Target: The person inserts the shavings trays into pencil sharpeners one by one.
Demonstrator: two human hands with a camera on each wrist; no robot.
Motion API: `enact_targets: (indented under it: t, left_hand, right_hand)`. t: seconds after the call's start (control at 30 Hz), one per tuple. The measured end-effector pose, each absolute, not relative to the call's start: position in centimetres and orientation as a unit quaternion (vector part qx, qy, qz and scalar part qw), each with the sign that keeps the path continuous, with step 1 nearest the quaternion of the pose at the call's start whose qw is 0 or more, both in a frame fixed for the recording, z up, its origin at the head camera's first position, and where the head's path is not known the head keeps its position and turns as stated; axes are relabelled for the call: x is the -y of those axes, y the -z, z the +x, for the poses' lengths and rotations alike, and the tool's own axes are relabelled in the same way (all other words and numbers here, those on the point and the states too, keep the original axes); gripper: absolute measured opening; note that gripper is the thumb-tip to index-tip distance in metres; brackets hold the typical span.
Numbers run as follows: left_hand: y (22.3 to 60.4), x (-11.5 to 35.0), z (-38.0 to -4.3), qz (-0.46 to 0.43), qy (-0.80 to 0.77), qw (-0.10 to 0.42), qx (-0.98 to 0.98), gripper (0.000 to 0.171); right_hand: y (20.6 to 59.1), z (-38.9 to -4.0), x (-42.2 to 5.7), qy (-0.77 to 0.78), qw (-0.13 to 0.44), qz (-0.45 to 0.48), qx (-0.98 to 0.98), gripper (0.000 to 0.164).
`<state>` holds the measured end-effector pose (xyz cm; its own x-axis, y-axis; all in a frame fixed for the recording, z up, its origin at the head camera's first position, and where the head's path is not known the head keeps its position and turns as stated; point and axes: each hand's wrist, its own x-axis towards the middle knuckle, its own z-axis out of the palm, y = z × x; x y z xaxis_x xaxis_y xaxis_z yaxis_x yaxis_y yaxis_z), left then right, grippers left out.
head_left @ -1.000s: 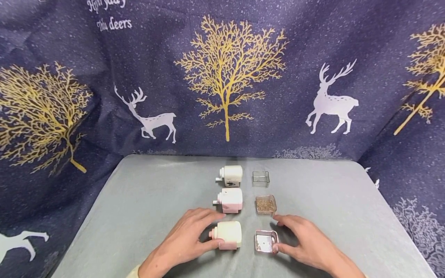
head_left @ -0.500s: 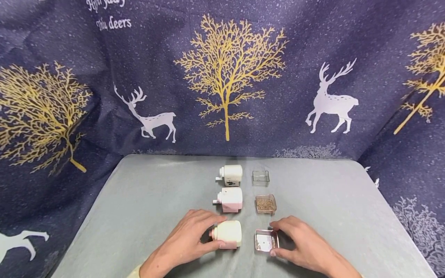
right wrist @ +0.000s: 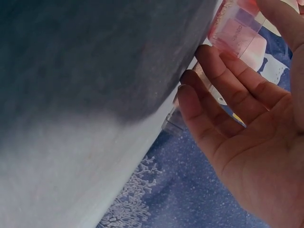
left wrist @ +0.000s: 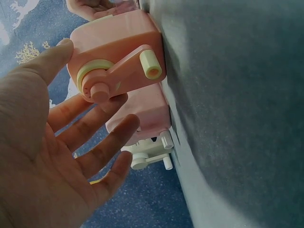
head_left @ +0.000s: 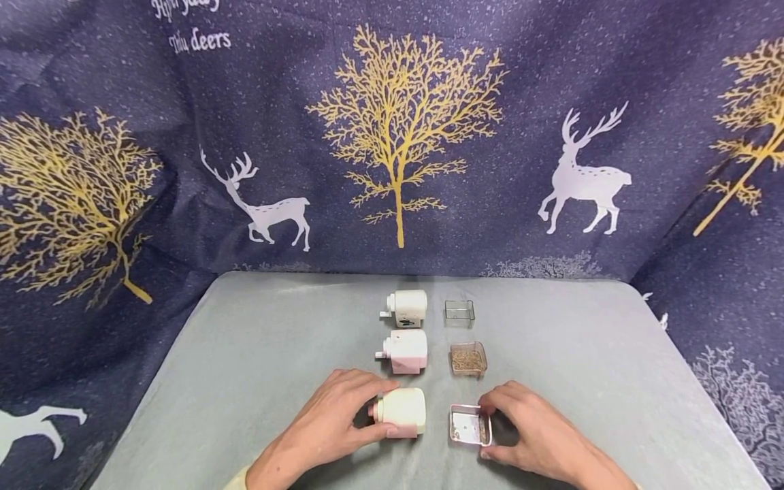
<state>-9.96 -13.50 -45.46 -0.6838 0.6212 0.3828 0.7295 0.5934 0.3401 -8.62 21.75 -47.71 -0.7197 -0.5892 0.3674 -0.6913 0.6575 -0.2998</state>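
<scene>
My left hand [head_left: 327, 418] spans the nearest pencil sharpener [head_left: 404, 412], thumb on its near side and index finger on its far side. This sharpener has a cream top and pink lower part; its pink crank with a yellow knob shows in the left wrist view, where the other fingers [left wrist: 107, 156] extend loosely. To its right, my right hand [head_left: 535, 429] holds a small clear pink-rimmed shavings drawer [head_left: 468, 407] between thumb and index finger at its right corners. Some shavings lie inside it. In the right wrist view the remaining fingers [right wrist: 190, 102] hang beside the tabletop.
Behind stand a pink-and-white sharpener [head_left: 408, 350] and a white one [head_left: 410, 307], cranks to the left. Right of them sit a drawer full of brown shavings [head_left: 468, 359] and a clear grey drawer [head_left: 459, 312]. A deer-print cloth [head_left: 465, 258] hangs behind the grey table [head_left: 275, 327].
My right index finger has come down from beyond the near drawer to its far right corner, and the thumb has shifted along the near corner. My left index finger has closed toward its sharpener.
</scene>
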Motion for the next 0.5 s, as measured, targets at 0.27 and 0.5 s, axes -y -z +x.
enact_targets:
  t: [0.27,0.5]
  left_hand:
    - [45.47,13.49,-10.01,-0.377,0.248,0.096,0.887,0.056]
    - [45.51,13.43,-10.02,-0.372,0.254,0.093,0.888,0.056]
  right_hand:
    - [47.56,-8.53,-21.66,-0.235,0.107,0.349,0.901,0.050]
    - [47.62,-8.62,-21.58,-0.248,0.107,0.354,0.895,0.049]
